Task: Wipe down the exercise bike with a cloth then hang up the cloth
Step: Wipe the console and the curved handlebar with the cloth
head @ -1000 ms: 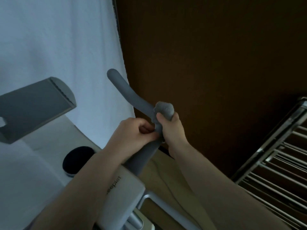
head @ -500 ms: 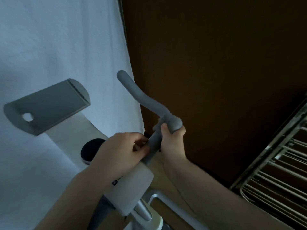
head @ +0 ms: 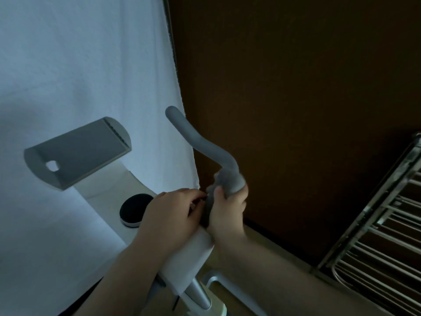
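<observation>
Wiping the handlebar, mid-task

Right hand gripped the grey cloth wrapped around the one handlebar at centre; left hand, at nine o'clock beside it, curled its fingers on the cloth's edge. Next, probably, sliding the cloth along the bar. One drying rack stood at four o'clock.
</observation>
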